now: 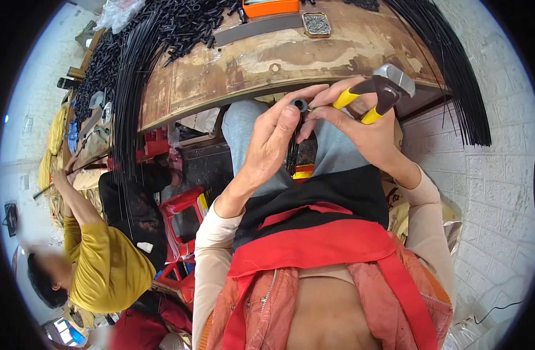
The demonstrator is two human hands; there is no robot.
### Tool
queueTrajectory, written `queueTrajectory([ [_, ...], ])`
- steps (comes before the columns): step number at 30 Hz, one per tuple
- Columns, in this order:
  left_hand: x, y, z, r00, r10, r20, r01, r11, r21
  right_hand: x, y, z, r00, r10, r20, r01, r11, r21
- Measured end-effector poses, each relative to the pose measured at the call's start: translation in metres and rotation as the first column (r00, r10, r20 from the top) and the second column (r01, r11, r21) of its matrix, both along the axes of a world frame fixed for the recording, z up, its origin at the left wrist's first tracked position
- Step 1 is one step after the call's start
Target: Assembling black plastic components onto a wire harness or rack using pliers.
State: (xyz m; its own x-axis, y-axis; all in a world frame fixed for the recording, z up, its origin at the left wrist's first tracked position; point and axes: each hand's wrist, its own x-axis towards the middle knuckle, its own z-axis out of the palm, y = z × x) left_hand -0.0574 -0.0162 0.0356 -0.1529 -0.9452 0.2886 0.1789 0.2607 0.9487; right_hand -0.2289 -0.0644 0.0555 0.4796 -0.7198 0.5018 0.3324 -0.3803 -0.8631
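Over my lap, just off the table's near edge, my left hand (271,131) is closed around a black tubular part (300,105) with a round, hollow end turned up. Thin black rods run down below that hand. My right hand (369,131) is closed too, with a pair of pliers (391,87) tucked in it: yellow-and-black handles, silver head pointing away to the right. Its thumb and fingertips meet beside the tube's end, pinching something small and shiny that I cannot make out.
On the worn wooden table (261,64) lie a heap of black tubular parts (186,26), a grey bar (258,29), a tin of small metal bits (317,24) and an orange box (270,7). Black rod bundles (462,87) overhang both sides. A person in yellow (113,262) works at left.
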Motion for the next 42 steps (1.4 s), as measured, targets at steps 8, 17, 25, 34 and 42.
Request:
queueTrajectory([
  [8, 0.006, 0.012, 0.009, 1.000, 0.008, -0.004, -0.008, 1.000, 0.023, 0.005, 0.010, -0.002, 0.996, -0.017, -0.089, 0.015, 1.000, -0.016],
  [17, 0.013, 0.017, 0.014, 1.000, -0.004, 0.029, 0.004, 1.000, 0.018, 0.007, 0.000, 0.008, 0.955, -0.139, -0.262, 0.076, 0.968, -0.238],
  [25, 0.031, 0.005, 0.003, 0.992, -0.047, -0.118, 0.053, 0.998, 0.046, 0.022, -0.004, 0.033, 0.897, -0.088, -0.433, 0.101, 0.995, 0.007],
  [34, 0.041, 0.006, 0.002, 0.999, -0.030, -0.029, 0.031, 0.999, 0.021, -0.008, 0.025, 0.050, 0.523, 0.228, -0.822, 0.018, 0.960, 0.278],
  [42, 0.051, 0.015, 0.003, 0.996, -0.068, 0.060, 0.067, 0.998, 0.009, -0.008, 0.019, 0.078, 0.508, 0.383, -0.772, -0.131, 0.920, 0.370],
])
